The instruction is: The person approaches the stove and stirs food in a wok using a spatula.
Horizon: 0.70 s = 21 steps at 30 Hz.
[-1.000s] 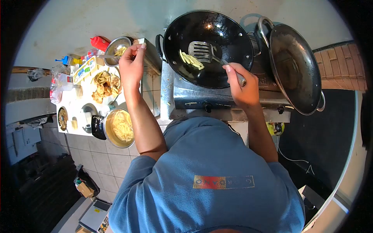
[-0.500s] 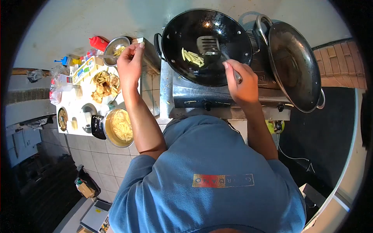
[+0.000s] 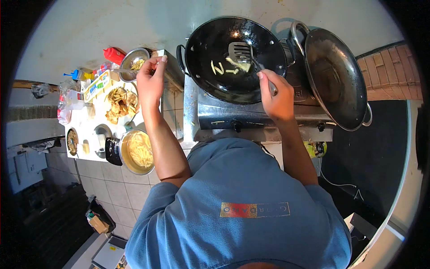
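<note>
My right hand (image 3: 277, 94) is closed around the handle of a slotted metal spatula (image 3: 241, 53). Its blade is low inside a black wok (image 3: 219, 40), against a few pale fries (image 3: 239, 66). A few more loose fries lie left of the blade on the wok's oily surface. My left hand (image 3: 151, 80) is raised left of the wok, fingers closed, beside a metal bowl (image 3: 127, 77) of cut fries. A thin metal utensil (image 3: 123, 70) sticks out leftwards from these fingers; its kind is unclear.
The wok sits on a steel stove (image 3: 219, 117). A second large wok (image 3: 333, 85) leans at the right. On the white table (image 3: 89, 130) stand cooked chicken pieces (image 3: 121, 105), a red squeeze bottle (image 3: 114, 55) and a blue-capped bottle (image 3: 79, 75). A pot (image 3: 124, 150) of fries in liquid stands at its edge.
The spatula has moved against the fries and split their pile; some now lie by the blade, others to its left. My left hand stays nearly in place.
</note>
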Tool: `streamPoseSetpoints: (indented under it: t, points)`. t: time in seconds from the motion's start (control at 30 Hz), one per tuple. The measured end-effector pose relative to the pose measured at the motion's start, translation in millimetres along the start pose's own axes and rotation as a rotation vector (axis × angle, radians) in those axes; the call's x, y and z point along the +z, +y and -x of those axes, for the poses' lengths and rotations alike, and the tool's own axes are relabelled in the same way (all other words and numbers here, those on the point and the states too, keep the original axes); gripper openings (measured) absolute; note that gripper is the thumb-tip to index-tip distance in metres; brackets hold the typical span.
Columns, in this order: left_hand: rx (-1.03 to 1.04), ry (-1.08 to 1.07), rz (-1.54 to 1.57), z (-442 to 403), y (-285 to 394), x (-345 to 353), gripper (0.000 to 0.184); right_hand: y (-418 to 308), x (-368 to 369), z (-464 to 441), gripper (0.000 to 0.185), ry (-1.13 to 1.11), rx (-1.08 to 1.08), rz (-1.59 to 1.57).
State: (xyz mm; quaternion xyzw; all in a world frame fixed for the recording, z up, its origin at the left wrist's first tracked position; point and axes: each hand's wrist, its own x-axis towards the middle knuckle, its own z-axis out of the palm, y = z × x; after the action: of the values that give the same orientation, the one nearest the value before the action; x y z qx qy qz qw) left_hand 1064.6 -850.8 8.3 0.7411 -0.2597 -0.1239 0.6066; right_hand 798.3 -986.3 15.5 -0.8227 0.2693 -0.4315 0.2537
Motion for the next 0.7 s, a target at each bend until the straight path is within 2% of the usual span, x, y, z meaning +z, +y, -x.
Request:
streamPoseSetpoints:
  t: [0.17, 0.23, 0.27, 0.37, 0.43, 0.47, 0.57, 0.6, 0.7]
  points:
    - [-0.014, -0.008, 0.021, 0.0, 0.0, -2.2, 0.021, 0.0, -5.5, -1.9, 0.010, -0.042, 0.128, -0.079]
    - [-0.008, -0.005, 0.021, 1.0, 1.1, -2.1, 0.021, 6.0, -2.5, -3.5, 0.011, 0.036, -0.025, 0.062]
    - [-0.005, -0.004, 0.022, 1.4, 1.5, -2.6, 0.021, 4.6, -3.1, -4.2, 0.011, 0.038, -0.027, 0.062]
    - [-0.006, -0.009, 0.007, 2.4, 2.0, -3.3, 0.021, -2.6, -4.3, -3.5, 0.011, 0.046, 0.056, 0.020]
    - [0.000, -0.002, 0.009, 1.9, 2.1, -2.7, 0.021, -10.1, -0.3, 0.4, 0.011, -0.063, 0.254, -0.160]
    - [0.001, -0.003, 0.010, 1.2, 1.8, -2.4, 0.021, -13.1, 2.2, 1.4, 0.011, -0.062, 0.253, -0.160]
    - [0.012, -0.008, -0.008, 0.4, -0.2, -2.7, 0.021, -19.2, 9.4, 5.0, 0.012, -0.088, 0.179, -0.091]
    - [0.009, -0.014, -0.005, 0.5, -0.7, -3.2, 0.022, -15.1, 11.1, 4.3, 0.011, -0.033, 0.019, -0.006]
    - [0.003, -0.015, 0.011, 0.0, -1.3, -6.1, 0.022, -4.4, 6.2, -0.6, 0.010, 0.038, -0.087, 0.113]
